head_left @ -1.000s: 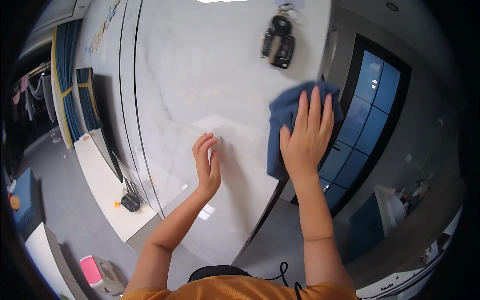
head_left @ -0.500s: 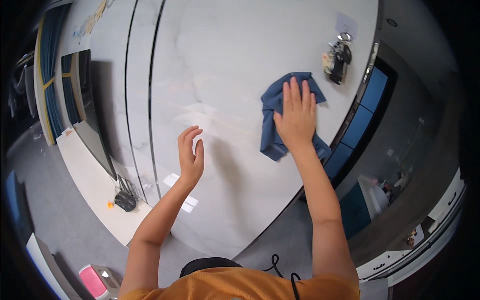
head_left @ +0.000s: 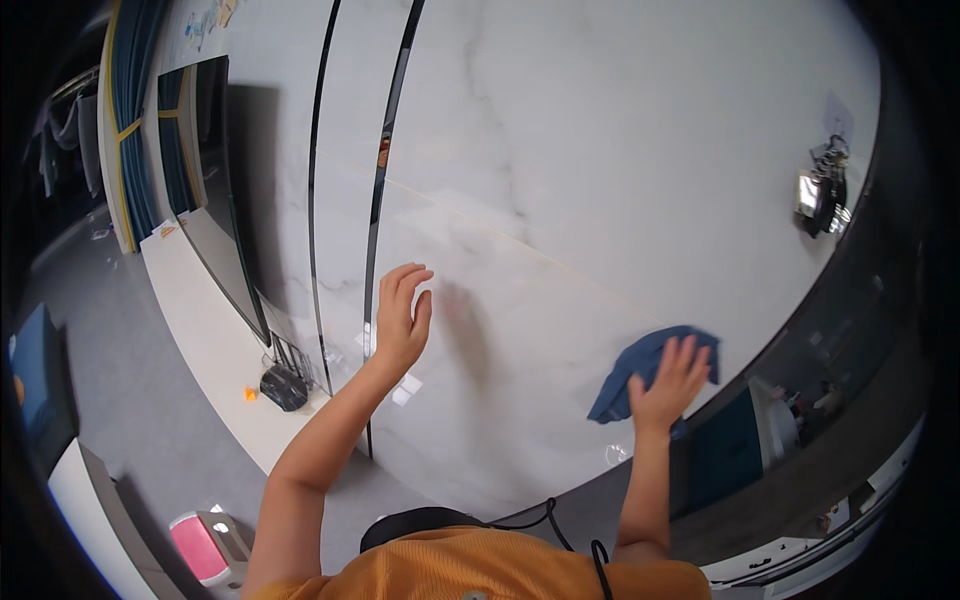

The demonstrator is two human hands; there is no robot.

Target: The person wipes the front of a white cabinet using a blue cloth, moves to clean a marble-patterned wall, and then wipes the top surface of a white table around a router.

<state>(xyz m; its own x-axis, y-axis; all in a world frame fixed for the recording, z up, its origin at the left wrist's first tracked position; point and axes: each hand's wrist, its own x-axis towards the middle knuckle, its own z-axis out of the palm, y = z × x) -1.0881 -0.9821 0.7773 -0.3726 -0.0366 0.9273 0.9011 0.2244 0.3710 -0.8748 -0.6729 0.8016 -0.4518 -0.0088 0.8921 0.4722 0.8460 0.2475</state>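
We see a blue cloth (head_left: 636, 362) in the lower right of the frame, pressed on the shiny marble wall (head_left: 620, 130). Our right hand (head_left: 664, 393) lies flat on it, fingers spread apart, not pinching. The cloth looks light, soft and floppy, and we think nothing can break it. It may slide easily on the smooth wall, so we think a flat palm on its middle, or a pinch of its loose left corner, holds it best. Our left hand (head_left: 402, 318) holds nothing; its fingers curl loosely near the middle. A bunch of keys (head_left: 822, 198) hangs at the upper right, a bump in a cloth's way. A television (head_left: 213, 115) and a pink-topped stool (head_left: 199, 548) are well apart on the left.
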